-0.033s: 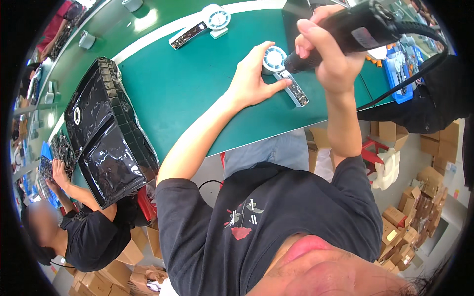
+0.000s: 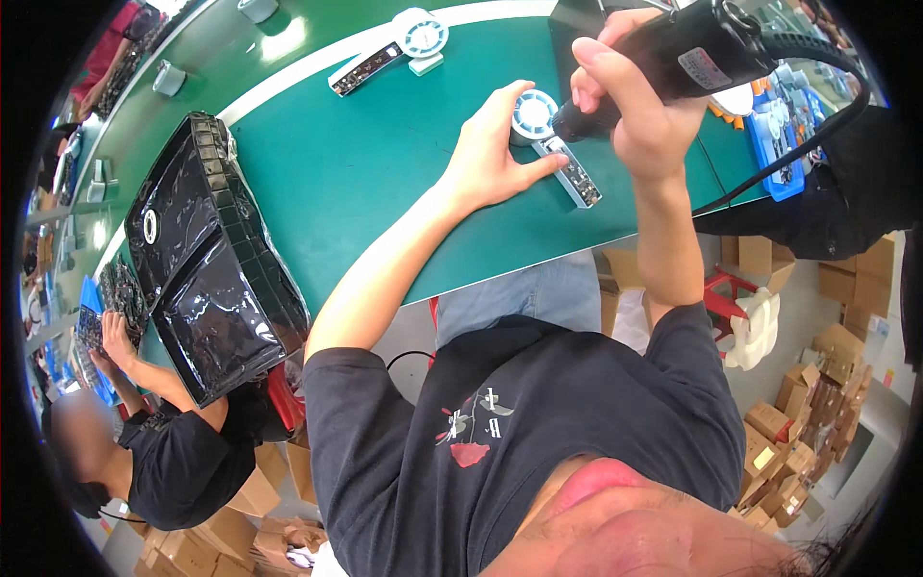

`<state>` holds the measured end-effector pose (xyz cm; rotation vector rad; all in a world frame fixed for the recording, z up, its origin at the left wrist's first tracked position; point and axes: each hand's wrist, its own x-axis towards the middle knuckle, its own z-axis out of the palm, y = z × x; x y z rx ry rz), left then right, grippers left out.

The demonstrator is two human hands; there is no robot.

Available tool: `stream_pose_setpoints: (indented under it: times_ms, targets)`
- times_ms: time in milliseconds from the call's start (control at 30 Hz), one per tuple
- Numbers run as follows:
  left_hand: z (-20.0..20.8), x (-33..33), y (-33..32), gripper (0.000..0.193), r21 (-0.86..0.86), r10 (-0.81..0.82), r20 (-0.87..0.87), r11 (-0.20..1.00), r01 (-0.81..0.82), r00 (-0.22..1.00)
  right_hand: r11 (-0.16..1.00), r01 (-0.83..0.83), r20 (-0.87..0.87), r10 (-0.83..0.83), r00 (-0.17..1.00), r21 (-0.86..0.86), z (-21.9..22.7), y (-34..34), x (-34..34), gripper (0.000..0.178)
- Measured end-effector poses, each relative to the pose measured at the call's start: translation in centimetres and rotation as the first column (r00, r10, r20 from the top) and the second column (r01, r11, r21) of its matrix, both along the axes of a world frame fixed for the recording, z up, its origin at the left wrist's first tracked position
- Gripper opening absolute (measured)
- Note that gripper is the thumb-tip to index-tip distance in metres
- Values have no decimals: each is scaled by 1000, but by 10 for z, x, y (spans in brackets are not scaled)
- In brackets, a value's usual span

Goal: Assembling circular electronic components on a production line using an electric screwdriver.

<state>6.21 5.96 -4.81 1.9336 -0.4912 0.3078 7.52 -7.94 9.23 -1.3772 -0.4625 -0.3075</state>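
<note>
My left hand (image 2: pixel 488 159) steadies a small handheld fan (image 2: pixel 578 181) on the green table, thumb on its handle and fingers by its round head. The fan has a light blue round grille and an opened white handle with a circuit board showing. In my right hand (image 2: pixel 646 130) is a black corded electric screwdriver (image 2: pixel 685 60), tilted, its tip end beside the fan where head meets handle. Whether the bit touches a screw is hidden. Farther back lies a second fan (image 2: pixel 424 38), its handle opened to a dark circuit board.
A black plastic-lined bin (image 2: pixel 216 317) stands at the left table edge. Blue trays with parts (image 2: pixel 784 163) sit at the right, and the screwdriver's cord (image 2: pixel 808 149) loops there. A co-worker (image 2: pixel 173 452) handles boards at the far left. Cardboard boxes (image 2: pixel 779 442) are stacked behind on the right.
My right hand and the screwdriver have shifted very slightly to the left. The left hand and the fan look unmoved.
</note>
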Motion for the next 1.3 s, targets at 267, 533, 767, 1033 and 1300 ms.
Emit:
stream_pose_setpoints:
  times_ms: [267, 533, 767, 1033, 1300]
  targets:
    - [1, -1, 2, 92, 20, 18, -6, 1000, -18, 1000, 999, -25, 8, 25, 1000, 21, 2, -3, 1, 10]
    - [0, 0, -1, 94, 54, 6, 50, 999, -9, 999, 953, 86, 141, -131, 981, 290, 38, -69, 24, 8]
    - [3, 3, 2, 87, -25, -6, -27, 1000, 5, 1000, 866, 291, 170, -385, 907, 406, 61, -97, 44, 6]
    - [4, 0, -1, 87, -52, -15, -93, 999, 10, 996, 877, 318, 234, -414, 880, 360, 73, -103, 40, 19]
    - [5, 0, -5, 86, 19, 25, 60, 999, -27, 998, 912, 386, -15, -388, 922, 138, 47, -84, 52, 10]
